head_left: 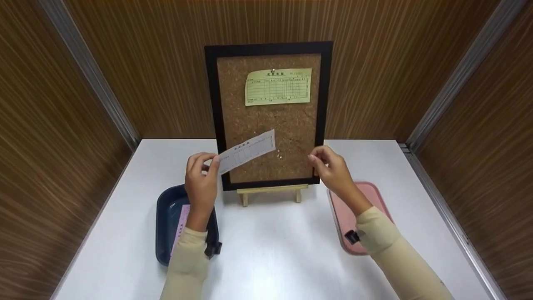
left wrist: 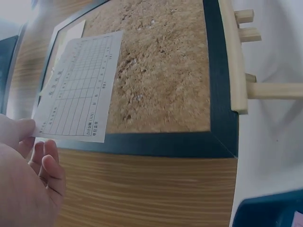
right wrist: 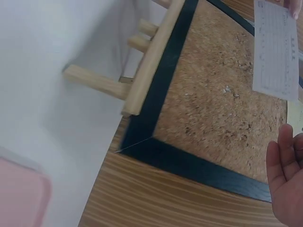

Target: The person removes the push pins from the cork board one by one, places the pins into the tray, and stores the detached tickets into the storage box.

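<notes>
My left hand [head_left: 201, 179] pinches the left end of a white printed form slip [head_left: 249, 151] between thumb and fingers. The slip tilts up to the right in front of the lower part of a black-framed cork board [head_left: 266, 121]. Beside the board's lower right edge is my right hand [head_left: 333, 168], thumb and forefinger brought close together. Whether anything small sits between those fingertips cannot be made out; in the right wrist view the right hand [right wrist: 289, 182] shows curved fingers, its thumb out of sight. A yellow-green form slip [head_left: 278, 87] hangs from a pin [head_left: 273, 71] high on the board.
A wooden easel [head_left: 272, 189] supports the board on the white table [head_left: 270, 250]. Under the left forearm, a dark blue tray [head_left: 164, 221] holds pink paper [head_left: 183, 216]. A pink tray [head_left: 370, 191] lies beneath the right forearm. Wood-grain panels [head_left: 166, 83] enclose the table.
</notes>
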Demonstrator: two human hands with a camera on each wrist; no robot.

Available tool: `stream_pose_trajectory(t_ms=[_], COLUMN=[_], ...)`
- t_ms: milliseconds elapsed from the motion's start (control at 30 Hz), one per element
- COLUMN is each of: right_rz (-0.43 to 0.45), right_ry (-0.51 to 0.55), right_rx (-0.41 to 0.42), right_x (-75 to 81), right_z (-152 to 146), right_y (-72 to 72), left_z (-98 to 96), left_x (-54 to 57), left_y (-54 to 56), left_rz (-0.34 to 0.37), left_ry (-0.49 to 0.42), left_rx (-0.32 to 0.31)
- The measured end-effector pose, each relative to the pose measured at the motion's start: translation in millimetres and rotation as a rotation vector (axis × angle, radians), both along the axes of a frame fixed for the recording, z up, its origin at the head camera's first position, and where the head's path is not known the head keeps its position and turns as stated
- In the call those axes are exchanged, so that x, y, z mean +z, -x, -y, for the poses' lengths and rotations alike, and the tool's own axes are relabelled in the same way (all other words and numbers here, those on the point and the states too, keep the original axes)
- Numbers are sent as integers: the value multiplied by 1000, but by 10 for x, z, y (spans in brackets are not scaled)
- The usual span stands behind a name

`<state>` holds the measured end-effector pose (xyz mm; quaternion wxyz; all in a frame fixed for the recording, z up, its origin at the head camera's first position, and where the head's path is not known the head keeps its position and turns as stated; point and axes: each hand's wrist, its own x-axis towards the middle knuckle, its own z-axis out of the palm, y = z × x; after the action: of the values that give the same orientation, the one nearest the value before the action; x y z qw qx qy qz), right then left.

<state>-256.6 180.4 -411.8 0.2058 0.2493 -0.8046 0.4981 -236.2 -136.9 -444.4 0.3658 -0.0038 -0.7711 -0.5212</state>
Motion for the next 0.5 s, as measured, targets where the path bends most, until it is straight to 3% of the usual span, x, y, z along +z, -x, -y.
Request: stream_pose_trajectory(t_ms=[200,500], right_rz=[15,68], right_ry=[-9,-44], right_rx=[-18,-69], right_x=[-171,-780], right_z=[-192,-652], right_y=[-135,-178], left_z=[131,406], left_x=[-112,-334], left_y=[-215,-498], left_rz=[20,33], left_ry=[-45,-136], left_rx=[12,12])
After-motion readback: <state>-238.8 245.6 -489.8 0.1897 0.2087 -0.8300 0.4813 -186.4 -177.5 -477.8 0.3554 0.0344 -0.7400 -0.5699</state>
